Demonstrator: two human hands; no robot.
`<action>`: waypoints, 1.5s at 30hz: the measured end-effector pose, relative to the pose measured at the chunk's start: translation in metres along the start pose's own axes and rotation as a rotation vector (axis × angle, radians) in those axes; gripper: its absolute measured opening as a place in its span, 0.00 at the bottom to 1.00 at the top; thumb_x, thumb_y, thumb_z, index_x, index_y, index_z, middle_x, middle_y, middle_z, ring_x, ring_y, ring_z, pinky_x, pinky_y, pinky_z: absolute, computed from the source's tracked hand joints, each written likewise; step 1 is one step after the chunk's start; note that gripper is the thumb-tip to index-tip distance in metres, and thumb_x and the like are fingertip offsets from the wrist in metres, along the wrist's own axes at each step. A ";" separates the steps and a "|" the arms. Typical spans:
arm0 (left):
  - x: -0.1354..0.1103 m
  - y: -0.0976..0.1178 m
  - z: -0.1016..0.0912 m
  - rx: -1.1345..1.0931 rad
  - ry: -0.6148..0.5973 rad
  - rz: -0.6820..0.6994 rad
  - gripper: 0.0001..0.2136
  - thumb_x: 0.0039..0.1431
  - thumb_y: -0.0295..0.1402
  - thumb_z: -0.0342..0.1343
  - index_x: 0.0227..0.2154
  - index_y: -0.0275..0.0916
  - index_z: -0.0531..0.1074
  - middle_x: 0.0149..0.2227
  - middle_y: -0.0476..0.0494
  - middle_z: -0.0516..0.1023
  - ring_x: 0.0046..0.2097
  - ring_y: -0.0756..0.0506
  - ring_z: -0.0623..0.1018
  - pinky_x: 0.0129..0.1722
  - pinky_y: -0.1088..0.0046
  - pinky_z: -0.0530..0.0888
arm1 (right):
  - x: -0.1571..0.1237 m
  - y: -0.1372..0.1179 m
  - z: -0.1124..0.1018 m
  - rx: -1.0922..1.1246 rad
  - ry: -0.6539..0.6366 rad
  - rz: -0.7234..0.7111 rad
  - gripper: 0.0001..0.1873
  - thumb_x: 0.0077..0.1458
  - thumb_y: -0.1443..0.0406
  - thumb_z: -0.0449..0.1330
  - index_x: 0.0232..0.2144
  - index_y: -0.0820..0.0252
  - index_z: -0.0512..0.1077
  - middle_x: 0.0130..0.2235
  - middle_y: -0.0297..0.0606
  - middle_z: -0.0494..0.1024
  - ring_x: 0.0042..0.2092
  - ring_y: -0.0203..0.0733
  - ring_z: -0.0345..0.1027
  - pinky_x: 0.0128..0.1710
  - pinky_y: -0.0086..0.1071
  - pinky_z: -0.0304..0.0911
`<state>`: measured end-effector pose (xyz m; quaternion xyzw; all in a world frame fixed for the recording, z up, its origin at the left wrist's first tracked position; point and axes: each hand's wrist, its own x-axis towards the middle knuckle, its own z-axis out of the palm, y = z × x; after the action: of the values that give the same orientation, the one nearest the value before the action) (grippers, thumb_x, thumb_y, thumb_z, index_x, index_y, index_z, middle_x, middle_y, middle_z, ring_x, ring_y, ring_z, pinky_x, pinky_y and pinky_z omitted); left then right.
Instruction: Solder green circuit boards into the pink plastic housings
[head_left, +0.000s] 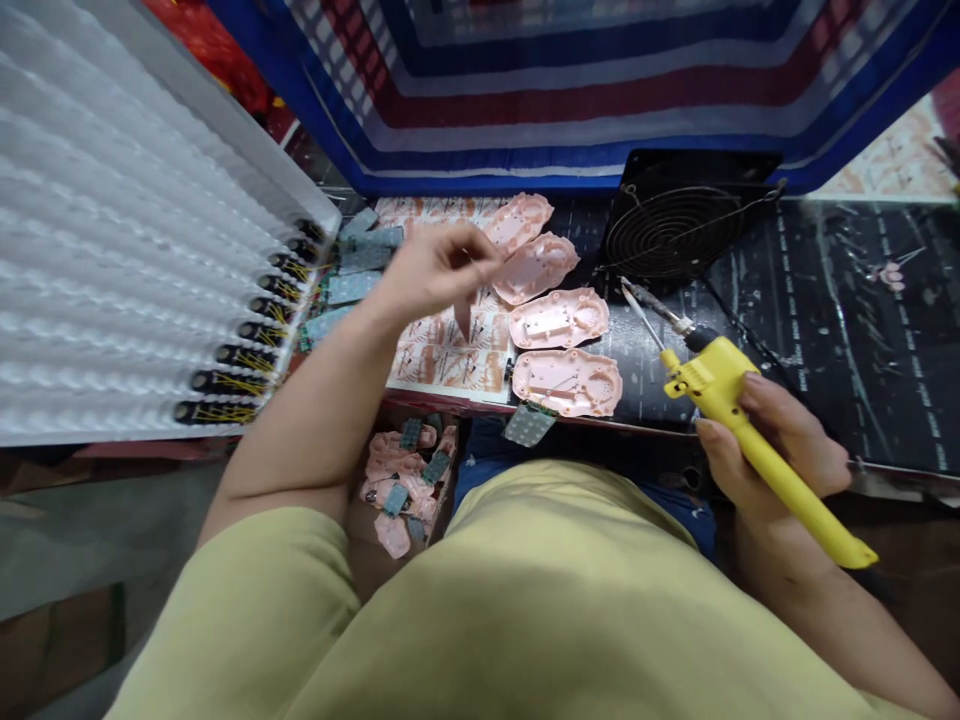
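Looming at the back, a blue crate (pixel 480 184) with red, white and blue stripes! Left of it, a ridged white tray (pixel 135 240), black wired parts (pixel 217 382) lining its edge. Down low, an open box (pixel 445 508) heaped with pink pieces (pixel 394 460) and green boards (pixel 410 433). Right hand (pixel 784 440) wraps a yellow soldering iron (pixel 757 450); left hand (pixel 450 265), fingers drawn narrow, reaches the upper of four open pink shells (pixel 566 368) on the bench (pixel 832 370), grip impossible to tell.
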<state>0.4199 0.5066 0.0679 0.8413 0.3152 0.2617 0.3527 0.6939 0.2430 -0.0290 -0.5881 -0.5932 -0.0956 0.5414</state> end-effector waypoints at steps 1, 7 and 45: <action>-0.003 0.005 0.013 0.130 -0.076 0.031 0.10 0.56 0.39 0.61 0.29 0.38 0.72 0.26 0.48 0.75 0.28 0.49 0.74 0.32 0.68 0.73 | 0.001 0.000 0.000 -0.017 0.007 -0.023 0.25 0.51 0.62 0.71 0.52 0.55 0.75 0.43 0.37 0.81 0.39 0.46 0.78 0.41 0.36 0.77; -0.008 0.009 0.063 0.513 -0.224 0.095 0.07 0.57 0.28 0.54 0.32 0.36 0.78 0.32 0.44 0.81 0.37 0.44 0.79 0.41 0.68 0.73 | 0.005 0.001 0.001 -0.033 -0.003 -0.115 0.26 0.52 0.62 0.70 0.54 0.55 0.73 0.43 0.38 0.81 0.40 0.46 0.78 0.40 0.34 0.77; -0.003 -0.001 0.094 0.447 -0.106 0.103 0.07 0.61 0.32 0.51 0.34 0.36 0.74 0.35 0.41 0.80 0.37 0.43 0.78 0.40 0.67 0.70 | 0.054 0.014 0.012 0.222 -0.189 -0.030 0.06 0.50 0.63 0.71 0.32 0.54 0.77 0.32 0.33 0.82 0.31 0.41 0.78 0.30 0.31 0.77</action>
<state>0.4802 0.4645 0.0087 0.9261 0.3029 0.1584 0.1599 0.7138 0.2882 -0.0009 -0.5223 -0.6570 0.0183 0.5434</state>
